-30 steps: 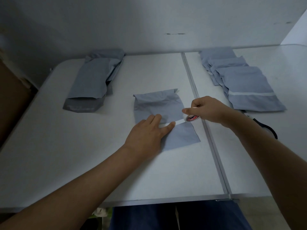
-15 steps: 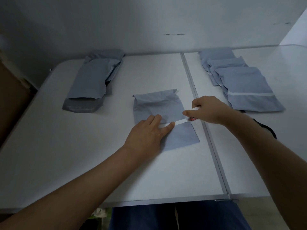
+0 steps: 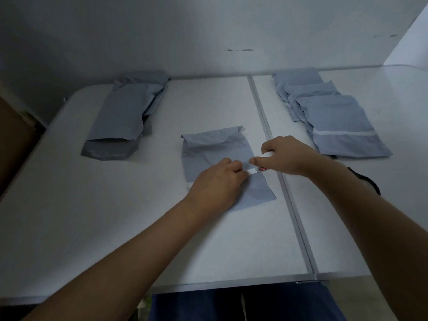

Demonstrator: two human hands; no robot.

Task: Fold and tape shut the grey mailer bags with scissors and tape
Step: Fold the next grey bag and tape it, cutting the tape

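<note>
Two bare hands meet over a folded grey plastic mailer bag (image 3: 215,150) that lies flat near the middle of a white counter (image 3: 115,216). The left hand (image 3: 217,181) rests on the bag's near half, fingers curled, their tips pressing down on the end of a short strip of white tape (image 3: 252,171) that crosses the bag's folded edge. Its grip is narrow, and whether it pinches the strip or only pins it cannot be told. The right hand (image 3: 287,156) sits just beside the bag's right edge, fingers curled round a small white roll of tape (image 3: 266,156) with a red and dark label; the thumb points left toward the other hand, and the strip runs from the roll to the left fingertips. The two hands are nearly touching.

At the far left of the counter lies a loose pile of long, unfolded grey mailer bags (image 3: 122,117), their darker open ends toward the viewer. At the far right, across a metal seam (image 3: 289,200) that divides the counter, a staggered stack of folded grey mailer bags (image 3: 335,126) lies flat; the top one has a white band of tape across it. Dark scissor handles (image 3: 366,181) show just behind the right forearm, near that stack. A plain pale wall (image 3: 208,31) rises behind the counter. Dark blue trousers (image 3: 231,304) show below its near edge.
</note>
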